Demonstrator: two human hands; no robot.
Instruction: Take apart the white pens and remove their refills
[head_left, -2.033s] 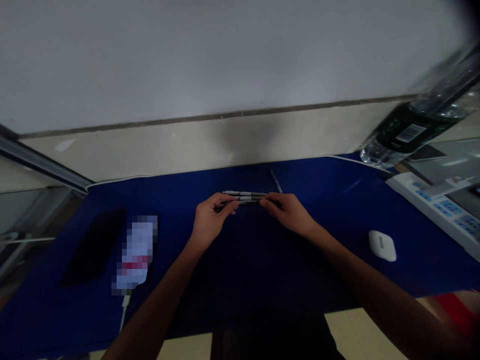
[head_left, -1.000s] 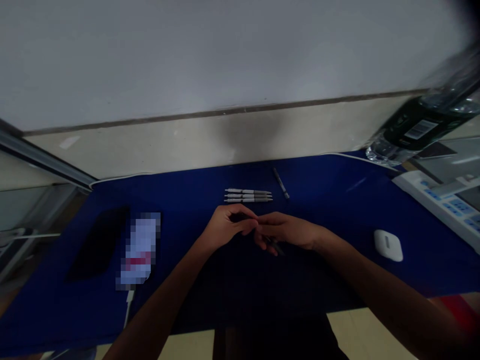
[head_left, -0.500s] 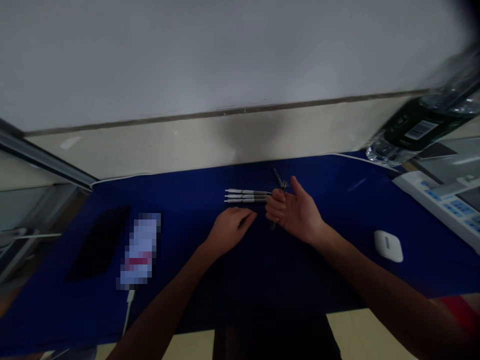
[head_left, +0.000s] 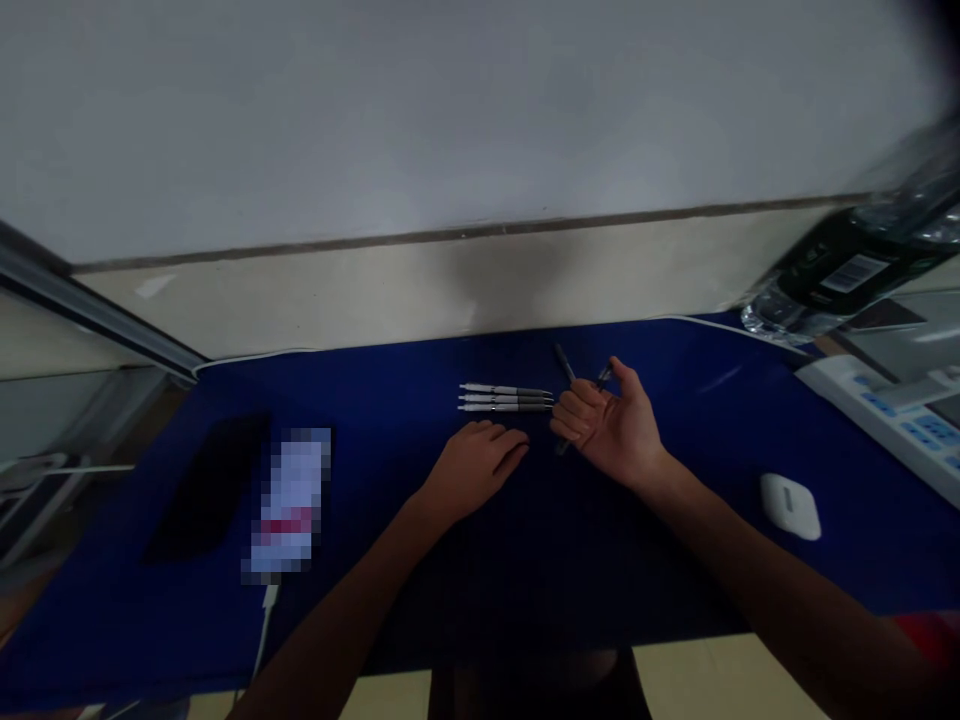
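Pens on a blue counter [head_left: 390, 400]. Three white-and-grey pens [head_left: 495, 398] lie in a parallel row, the ordered part of the work; two are not in the row. Of these, the slim pen [head_left: 563, 360] lies aslant beyond, partly hidden by the right hand [head_left: 611, 430], whose fingers are curled around the dark pen [head_left: 605, 375]. The left hand [head_left: 469, 465], palm down before the row, has its fingers loosely bent, nothing visible in them. Lettering: the bottle [head_left: 829, 262] bears a green label and barcode, illegible; the smartphone screen [head_left: 291, 500] is pixelated.
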